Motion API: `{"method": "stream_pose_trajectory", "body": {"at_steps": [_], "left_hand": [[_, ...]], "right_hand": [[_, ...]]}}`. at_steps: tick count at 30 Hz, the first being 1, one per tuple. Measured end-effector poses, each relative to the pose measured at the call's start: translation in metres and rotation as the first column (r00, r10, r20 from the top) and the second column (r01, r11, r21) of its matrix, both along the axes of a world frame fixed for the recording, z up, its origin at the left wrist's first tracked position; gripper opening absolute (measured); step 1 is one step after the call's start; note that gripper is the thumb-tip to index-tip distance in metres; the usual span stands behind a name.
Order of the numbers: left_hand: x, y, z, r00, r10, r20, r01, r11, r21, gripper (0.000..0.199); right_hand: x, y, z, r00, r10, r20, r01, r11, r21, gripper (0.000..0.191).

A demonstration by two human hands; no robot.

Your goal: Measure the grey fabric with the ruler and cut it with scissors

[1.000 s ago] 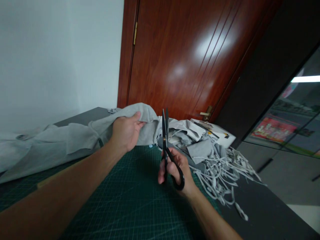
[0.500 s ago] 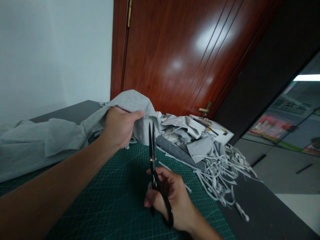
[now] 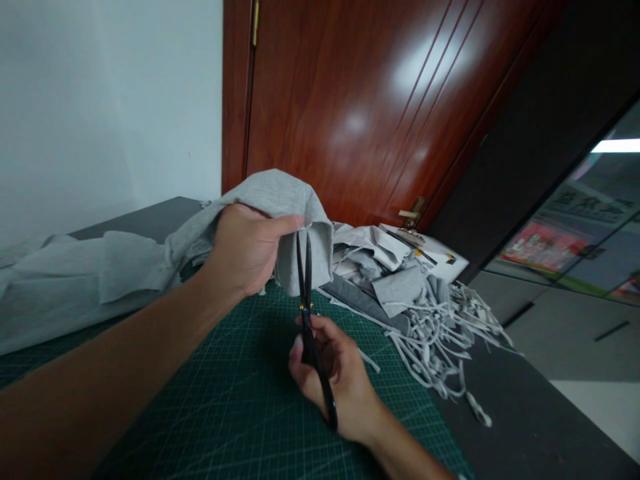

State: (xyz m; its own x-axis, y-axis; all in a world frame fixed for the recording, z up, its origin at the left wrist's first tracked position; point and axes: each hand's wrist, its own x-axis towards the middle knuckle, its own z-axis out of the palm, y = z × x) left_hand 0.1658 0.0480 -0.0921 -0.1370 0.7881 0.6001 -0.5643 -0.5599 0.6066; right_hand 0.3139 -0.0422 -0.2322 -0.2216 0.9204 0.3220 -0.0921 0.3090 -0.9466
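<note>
Fingers (image 3: 286,225) of the left hand (image 3: 240,250): clamped on one length of pale grey cloth (image 3: 277,188), thumb pointing right.

Fingers of the right hand (image 3: 347,380): closed about the handles of one pair of black scissors (image 3: 306,312), blades upright and slightly parted, tips at the cloth just below the left thumb. Whether any cloth lies between the blades I cannot tell on my feed.

Container, one: cabinet (image 3: 550,347) at far right, glass above, grey drawer fronts below with dark slot pulls. Red and green patches show in the glass; contents or reflections, I cannot tell.

Pose, left: forearm in from lower left, wrist raised above the green cutting mat (image 3: 235,393), most fingers hidden from me. Pose, right: forearm in from lower right, hand low over the mat, fingers curled.

Cloth, position: draped over the left hand, a folded flap hanging at its right, the remainder running left across mat and table (image 3: 525,413).

Right of the hands I list: dark grey folded fabric (image 3: 363,300); heap of grey scraps (image 3: 400,290); tangle of pale cords (image 3: 433,357); white printed sheet or box (image 3: 447,257), a dark thin rod (image 3: 413,247) upon it; one loose strip (image 3: 369,361) on the mat.
</note>
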Motion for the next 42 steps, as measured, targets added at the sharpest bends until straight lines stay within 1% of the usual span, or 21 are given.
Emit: {"method": "stream_pose_trajectory", "body": {"at_steps": [5,9,13,17,23,26,30,34,38,42], "left_hand": [[0.004,-0.005,0.0,0.999,-0.051,-0.018,0.051,0.998,0.026,0.059],[0.003,-0.008,-0.004,0.995,-0.078,-0.068,0.08,0.997,0.022,0.065],[0.0,-0.013,-0.015,0.99,-0.098,-0.103,0.098,0.995,-0.008,0.066],[-0.003,-0.02,-0.025,0.987,-0.124,-0.1,0.121,0.992,-0.037,0.063],[-0.009,-0.028,-0.027,0.995,-0.062,-0.085,0.056,0.996,-0.063,0.063],[-0.014,-0.029,-0.028,0.996,-0.056,-0.072,0.052,0.997,-0.054,0.064],[-0.023,-0.028,-0.033,0.992,-0.101,-0.08,0.099,0.995,-0.027,0.067],[-0.029,-0.028,-0.038,0.987,-0.128,-0.099,0.127,0.992,-0.02,0.07],[-0.029,-0.029,-0.038,0.979,-0.175,-0.1,0.171,0.984,-0.043,0.071],[-0.026,-0.032,-0.04,0.966,-0.24,-0.097,0.235,0.97,-0.059,0.072]], "right_hand": [[-0.001,0.001,0.0,0.999,-0.052,-0.007,0.053,0.999,0.013,0.043],[0.001,0.001,0.005,0.996,-0.077,-0.034,0.077,0.997,0.005,0.046],[0.001,-0.001,0.007,0.998,-0.052,-0.025,0.052,0.999,-0.011,0.044],[-0.002,-0.006,0.007,1.0,-0.018,-0.024,0.017,0.998,-0.053,0.046],[-0.008,-0.008,0.005,1.0,-0.003,-0.021,0.002,0.999,-0.033,0.037],[-0.009,-0.008,0.003,1.0,-0.019,-0.007,0.019,1.0,-0.019,0.038],[-0.009,-0.008,0.0,1.0,-0.031,-0.003,0.031,0.999,-0.011,0.038],[-0.009,-0.009,0.0,1.0,0.007,-0.016,-0.007,1.0,-0.022,0.042],[-0.01,-0.012,0.003,0.998,0.047,-0.036,-0.049,0.998,-0.046,0.048],[-0.009,-0.012,0.002,0.995,0.066,-0.079,-0.07,0.996,-0.05,0.053]]}}
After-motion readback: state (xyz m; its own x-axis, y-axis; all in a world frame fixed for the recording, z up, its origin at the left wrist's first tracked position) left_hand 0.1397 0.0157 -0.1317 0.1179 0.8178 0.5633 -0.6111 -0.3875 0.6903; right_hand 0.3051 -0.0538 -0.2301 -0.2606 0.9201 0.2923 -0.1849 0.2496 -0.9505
